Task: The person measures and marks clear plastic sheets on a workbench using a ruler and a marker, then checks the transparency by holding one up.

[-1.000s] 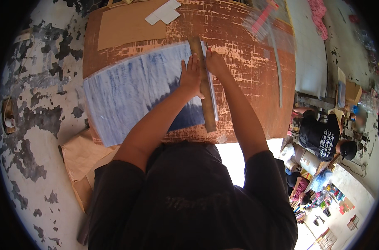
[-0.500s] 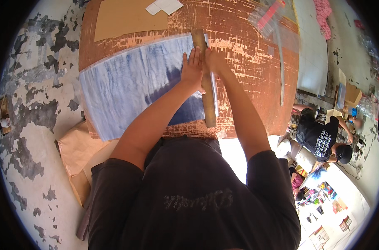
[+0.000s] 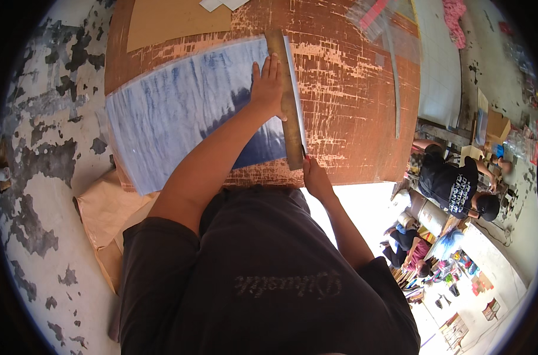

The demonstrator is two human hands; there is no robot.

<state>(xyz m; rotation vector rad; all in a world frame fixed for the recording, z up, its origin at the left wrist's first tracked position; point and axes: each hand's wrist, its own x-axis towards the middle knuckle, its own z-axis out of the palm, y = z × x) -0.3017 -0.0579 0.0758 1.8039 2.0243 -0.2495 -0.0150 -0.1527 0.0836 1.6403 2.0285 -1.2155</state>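
Observation:
A blue and white streaked sheet (image 3: 180, 100) under clear film lies on the worn brown table. Across its right end rests a flat brown straightedge strip (image 3: 290, 112), with a narrow pale edge of the sheet showing beyond it. My left hand (image 3: 268, 89) lies flat with fingers stretched, partly on the sheet and against the strip, holding nothing. At the near end of the strip, close to the table's front edge, my right hand (image 3: 316, 176) is closed around a slim cutter knife (image 3: 305, 155). Only a little red and a dark tip of the knife show; the rest is hidden.
Brown card (image 3: 180, 23) and white paper pieces lie at the far left of the table (image 3: 352, 130). A long metal ruler (image 3: 394, 89) and plastic sleeves are at the right. Brown paper (image 3: 112, 213) hangs at left. Two people work off to the right.
My right hand has slid along the strip's right side from its far part to its near end, toward me. My left hand stays flat in about the same place on the sheet and strip.

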